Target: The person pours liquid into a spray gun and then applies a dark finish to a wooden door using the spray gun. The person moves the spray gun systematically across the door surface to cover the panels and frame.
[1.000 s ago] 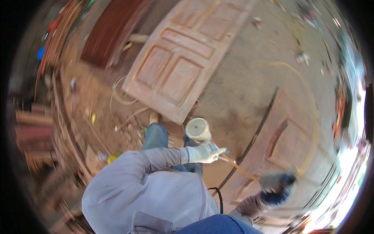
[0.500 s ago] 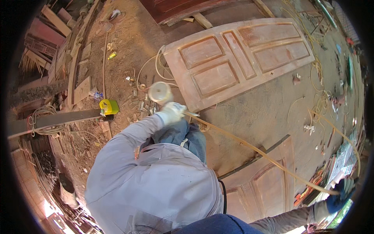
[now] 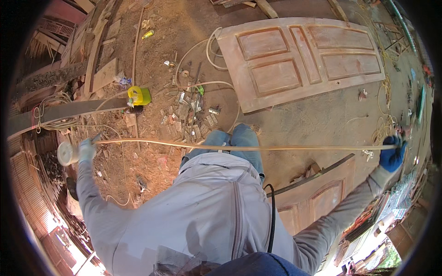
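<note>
My left hand (image 3: 86, 150), in a pale glove, is stretched far out to the left. It is closed on a tool with a round white cup (image 3: 68, 153), which looks like a spray gun; its grip is hidden by the fingers. A thin yellowish hose (image 3: 239, 148) runs from there across my front, nearly straight, above my knees. At the far right my right hand (image 3: 391, 155), in a blue glove, is wrapped round the other end of that span. A wooden panelled door (image 3: 294, 96) lies on the ground ahead.
Another panelled door (image 3: 299, 202) lies by my right side. Ahead and left, wood scraps and small hardware (image 3: 184, 115) litter the dirt, with loops of hose (image 3: 209, 50). A yellow jug (image 3: 139, 95) stands by a dark beam (image 3: 73, 114). Cord (image 3: 382, 133) lies on the right.
My left hand has swung out to the left with the white-cupped tool. The slanting hose is now stretched nearly level. My right hand appears higher, and the view has shifted.
</note>
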A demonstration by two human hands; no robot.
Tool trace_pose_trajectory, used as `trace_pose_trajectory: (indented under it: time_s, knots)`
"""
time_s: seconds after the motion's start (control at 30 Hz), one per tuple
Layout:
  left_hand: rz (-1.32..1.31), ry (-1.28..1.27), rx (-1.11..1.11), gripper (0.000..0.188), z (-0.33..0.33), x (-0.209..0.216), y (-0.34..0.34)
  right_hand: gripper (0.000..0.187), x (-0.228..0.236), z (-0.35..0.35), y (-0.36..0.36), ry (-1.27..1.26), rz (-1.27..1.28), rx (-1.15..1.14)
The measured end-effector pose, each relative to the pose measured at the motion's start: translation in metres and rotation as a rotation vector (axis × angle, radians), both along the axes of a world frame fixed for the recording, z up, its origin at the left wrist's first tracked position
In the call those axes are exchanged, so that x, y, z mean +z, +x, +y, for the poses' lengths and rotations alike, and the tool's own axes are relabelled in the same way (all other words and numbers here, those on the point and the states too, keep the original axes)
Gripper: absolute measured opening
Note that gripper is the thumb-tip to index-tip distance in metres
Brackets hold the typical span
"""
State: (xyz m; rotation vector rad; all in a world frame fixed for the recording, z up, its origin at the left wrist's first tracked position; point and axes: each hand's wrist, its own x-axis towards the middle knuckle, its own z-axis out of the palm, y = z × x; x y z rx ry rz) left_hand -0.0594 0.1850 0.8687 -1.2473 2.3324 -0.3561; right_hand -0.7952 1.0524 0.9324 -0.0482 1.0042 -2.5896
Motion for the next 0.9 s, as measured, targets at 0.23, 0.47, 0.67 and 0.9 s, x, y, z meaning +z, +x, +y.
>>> trace_pose_trajectory:
  time_s: [0.23, 0.47, 0.67, 0.9]
  knots:
    - [-0.021, 0.244, -0.114, 0.044, -0.046, 0.058, 0.061, 0.037, -0.053, -0.110, 0.028, 0.225, 0.030, -0.201]
    - [-0.238, 0.414, -0.367, 0.090, 0.040, -0.044, -0.100, 0.024, -0.081, -0.157, 0.080, 0.463, 0.260, -0.253]
    - [0.111, 0.517, -0.926, 0.077, 0.141, -0.081, -0.250, 0.014, -0.095, -0.168, 0.153, 0.714, 0.332, -0.247]
    - [0.502, 0.680, -1.377, 0.086, 0.348, -0.048, -0.456, 0.011, -0.162, -0.163, 0.204, 0.751, 0.351, -0.186]
